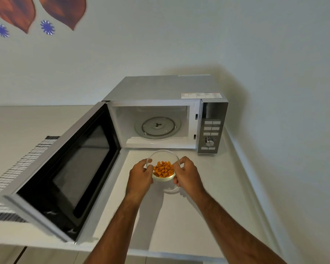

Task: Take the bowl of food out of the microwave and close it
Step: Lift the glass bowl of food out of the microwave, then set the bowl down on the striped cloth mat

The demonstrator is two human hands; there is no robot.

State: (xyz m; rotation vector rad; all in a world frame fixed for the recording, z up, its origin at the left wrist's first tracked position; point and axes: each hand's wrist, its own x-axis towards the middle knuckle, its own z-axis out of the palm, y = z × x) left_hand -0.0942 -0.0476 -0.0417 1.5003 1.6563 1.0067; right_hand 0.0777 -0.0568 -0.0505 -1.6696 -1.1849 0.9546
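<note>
Bowl of orange food is outside the microwave, just before its empty cavity, above the bench. Left hand and right hand both grip its rim. Door stands wide open. Judged next: set bowl down, free one hand, swing door shut.

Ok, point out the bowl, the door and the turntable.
bowl (pixel 163 155), head view, far glass rim.
door (pixel 80 168), head view, dark window pane.
turntable (pixel 158 127), head view, centre of the glass plate.
</note>
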